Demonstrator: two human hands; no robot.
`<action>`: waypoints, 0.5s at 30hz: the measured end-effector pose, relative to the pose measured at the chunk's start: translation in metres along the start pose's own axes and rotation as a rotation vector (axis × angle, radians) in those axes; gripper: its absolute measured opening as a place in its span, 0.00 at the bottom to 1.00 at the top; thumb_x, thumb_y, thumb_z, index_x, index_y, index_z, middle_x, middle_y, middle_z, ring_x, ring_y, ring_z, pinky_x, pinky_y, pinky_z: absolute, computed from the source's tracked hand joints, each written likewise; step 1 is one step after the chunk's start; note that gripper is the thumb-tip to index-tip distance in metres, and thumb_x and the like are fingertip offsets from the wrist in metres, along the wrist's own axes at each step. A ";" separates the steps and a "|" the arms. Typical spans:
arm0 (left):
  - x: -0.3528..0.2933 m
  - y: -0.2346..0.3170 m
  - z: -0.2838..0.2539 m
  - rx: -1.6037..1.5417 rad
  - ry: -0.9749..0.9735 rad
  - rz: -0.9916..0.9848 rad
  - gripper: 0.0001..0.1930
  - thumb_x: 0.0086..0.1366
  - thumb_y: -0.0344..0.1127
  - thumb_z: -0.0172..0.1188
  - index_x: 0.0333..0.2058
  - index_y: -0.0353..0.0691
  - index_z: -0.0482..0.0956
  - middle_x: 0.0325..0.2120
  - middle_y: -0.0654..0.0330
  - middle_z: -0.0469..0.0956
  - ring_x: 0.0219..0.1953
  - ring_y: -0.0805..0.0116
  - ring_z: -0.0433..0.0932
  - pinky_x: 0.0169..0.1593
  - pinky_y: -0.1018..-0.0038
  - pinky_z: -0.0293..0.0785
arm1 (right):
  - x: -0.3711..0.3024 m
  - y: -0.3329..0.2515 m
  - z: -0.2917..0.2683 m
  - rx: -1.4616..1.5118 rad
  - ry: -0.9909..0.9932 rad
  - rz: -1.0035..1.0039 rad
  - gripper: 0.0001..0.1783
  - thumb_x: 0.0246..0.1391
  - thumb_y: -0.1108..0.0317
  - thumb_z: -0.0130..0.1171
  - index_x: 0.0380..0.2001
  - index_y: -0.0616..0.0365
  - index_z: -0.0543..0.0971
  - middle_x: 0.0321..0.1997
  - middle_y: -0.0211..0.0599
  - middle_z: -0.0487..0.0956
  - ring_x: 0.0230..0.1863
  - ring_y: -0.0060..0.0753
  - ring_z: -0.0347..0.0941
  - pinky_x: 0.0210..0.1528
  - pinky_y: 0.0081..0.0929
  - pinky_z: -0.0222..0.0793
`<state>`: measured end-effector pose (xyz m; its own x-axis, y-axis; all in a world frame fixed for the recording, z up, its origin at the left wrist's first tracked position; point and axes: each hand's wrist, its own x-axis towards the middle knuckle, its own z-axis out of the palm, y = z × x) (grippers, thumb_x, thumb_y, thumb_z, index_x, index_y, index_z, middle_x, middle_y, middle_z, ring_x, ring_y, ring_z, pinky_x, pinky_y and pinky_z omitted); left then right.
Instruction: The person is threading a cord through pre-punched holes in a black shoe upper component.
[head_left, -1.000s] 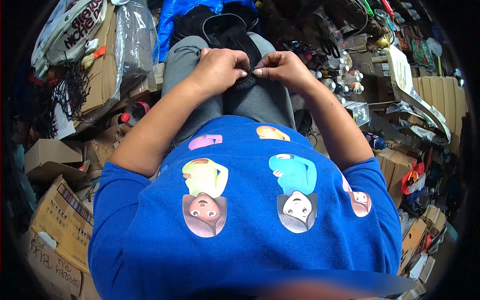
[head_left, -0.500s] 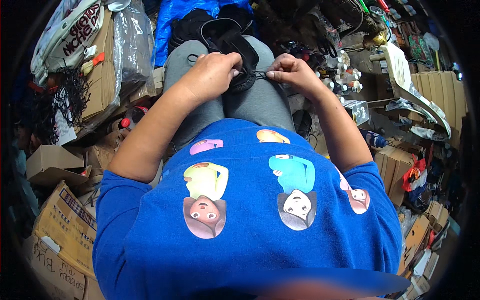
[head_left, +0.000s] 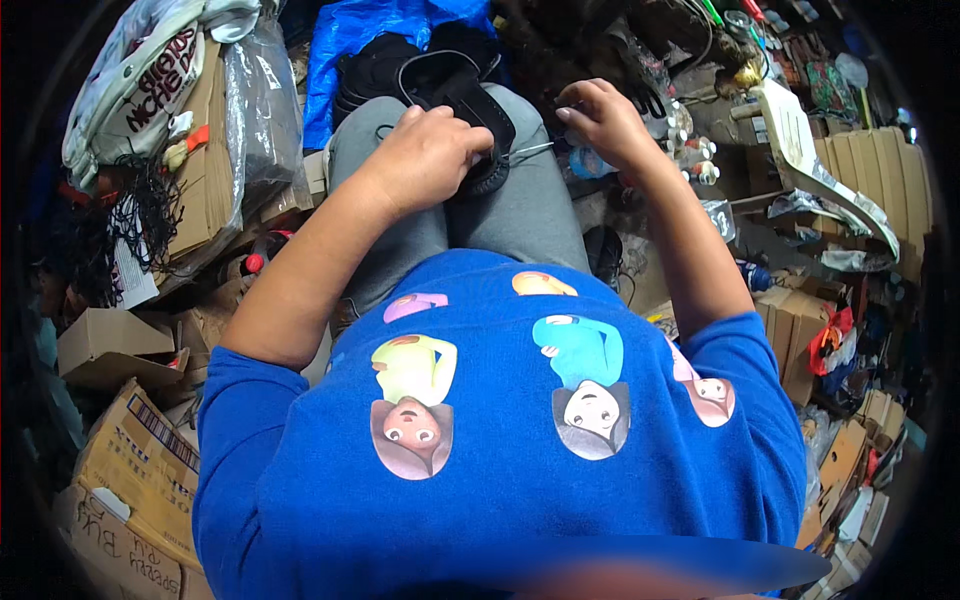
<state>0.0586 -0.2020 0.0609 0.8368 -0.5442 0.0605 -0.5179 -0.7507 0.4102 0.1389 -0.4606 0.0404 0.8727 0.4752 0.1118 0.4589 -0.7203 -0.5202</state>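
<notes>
A black shoe upper [head_left: 487, 112] with a rounded, ribbed end lies across my grey-trousered knees. My left hand [head_left: 428, 155] is closed on its near left side, the fingertips partly hidden against it. From the upper's right edge a thin, pale, needle-like rod [head_left: 530, 151] sticks out to the right. Beyond the rod's tip and apart from it is my right hand [head_left: 606, 122], raised with its fingers half curled and thumb apart; I see nothing between them. A thin black cord loop [head_left: 384, 131] shows on my left knee.
More black pieces [head_left: 375, 68] rest on a blue plastic sheet [head_left: 325, 70] past my knees. Small bottles [head_left: 698, 160] and a white plastic chair part [head_left: 790, 125] are on the right. Cardboard boxes [head_left: 115, 345], a plastic-wrapped stack [head_left: 262, 105] and black cords [head_left: 140, 215] crowd the left.
My right hand has moved up and right, away from the upper and the dark cord beside it. The pale rod now shows at the upper's edge. My left hand keeps its hold.
</notes>
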 end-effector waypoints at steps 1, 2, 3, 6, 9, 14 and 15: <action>-0.004 -0.002 0.002 -0.018 0.010 0.000 0.06 0.56 0.30 0.55 0.33 0.44 0.75 0.30 0.61 0.77 0.40 0.58 0.72 0.45 0.61 0.64 | 0.004 -0.013 -0.006 0.005 -0.012 -0.012 0.11 0.51 0.62 0.58 0.35 0.56 0.77 0.31 0.39 0.77 0.36 0.44 0.73 0.39 0.36 0.68; -0.007 -0.003 0.004 -0.035 0.019 0.001 0.05 0.56 0.30 0.55 0.33 0.44 0.75 0.30 0.61 0.77 0.40 0.58 0.72 0.44 0.61 0.63 | 0.007 -0.027 -0.016 -0.025 -0.094 -0.140 0.11 0.50 0.61 0.58 0.34 0.55 0.78 0.31 0.39 0.77 0.38 0.44 0.73 0.41 0.38 0.68; -0.010 -0.003 0.005 -0.040 0.018 -0.009 0.05 0.56 0.30 0.55 0.33 0.44 0.75 0.30 0.61 0.77 0.40 0.58 0.72 0.44 0.61 0.63 | 0.004 -0.043 -0.023 -0.057 -0.174 -0.260 0.11 0.50 0.61 0.58 0.34 0.55 0.78 0.32 0.38 0.78 0.40 0.45 0.73 0.42 0.40 0.67; -0.007 -0.008 0.005 -0.001 0.000 0.011 0.06 0.55 0.30 0.55 0.33 0.44 0.74 0.29 0.62 0.77 0.39 0.58 0.72 0.43 0.62 0.63 | -0.004 -0.070 -0.002 -0.377 -0.284 -0.458 0.04 0.49 0.65 0.52 0.28 0.49 0.76 0.26 0.33 0.77 0.37 0.38 0.75 0.45 0.36 0.62; -0.012 -0.015 0.006 0.019 0.013 0.047 0.06 0.56 0.30 0.55 0.33 0.45 0.74 0.27 0.63 0.75 0.38 0.60 0.72 0.42 0.64 0.62 | -0.003 -0.073 0.006 -0.416 -0.338 -0.500 0.05 0.49 0.69 0.50 0.30 0.48 0.75 0.23 0.32 0.76 0.36 0.36 0.75 0.44 0.35 0.61; -0.032 -0.016 -0.005 0.055 0.093 0.104 0.07 0.55 0.26 0.52 0.33 0.46 0.74 0.24 0.62 0.73 0.36 0.62 0.72 0.42 0.65 0.62 | -0.006 -0.056 0.012 -0.209 -0.309 -0.514 0.04 0.45 0.71 0.54 0.27 0.51 0.72 0.25 0.33 0.74 0.34 0.38 0.71 0.48 0.34 0.60; -0.037 -0.015 -0.006 0.057 0.094 0.098 0.07 0.55 0.26 0.52 0.33 0.46 0.74 0.24 0.62 0.73 0.36 0.62 0.72 0.42 0.65 0.62 | -0.009 -0.055 0.012 -0.207 -0.311 -0.520 0.04 0.45 0.71 0.54 0.27 0.51 0.72 0.25 0.33 0.74 0.34 0.38 0.71 0.48 0.34 0.60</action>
<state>0.0367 -0.1687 0.0578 0.7935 -0.5803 0.1832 -0.6045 -0.7173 0.3465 0.1033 -0.4190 0.0575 0.4527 0.8908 0.0386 0.8590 -0.4242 -0.2866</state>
